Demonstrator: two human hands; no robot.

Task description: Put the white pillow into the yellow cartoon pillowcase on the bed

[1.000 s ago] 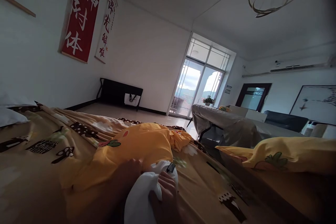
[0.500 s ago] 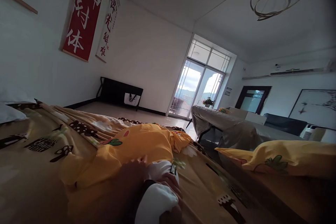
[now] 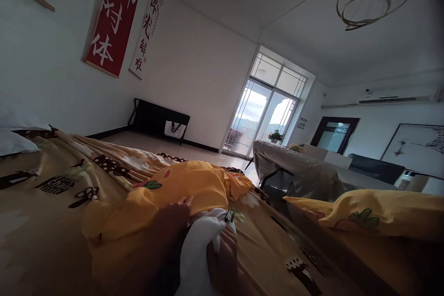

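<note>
Head view: white soft pillow insert [image 3: 199, 252], low centre on tan patterned bedspread [image 3: 48, 203], partly inside yellow carrot-print pillowcase [image 3: 180, 185]. Left hand [image 3: 171, 222] lies on the pillowcase edge, fingers spread flat. Right hand [image 3: 227, 252] clenched around the insert's white fabric. Second yellow pillow [image 3: 374, 212], right.

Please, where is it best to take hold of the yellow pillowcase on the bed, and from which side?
Probably at the open end of the yellow pillowcase, coming from the near side. There the left hand already rests on its edge, and the right hand presses the white pillow toward it. The far end lies bunched and out of easy reach.
</note>
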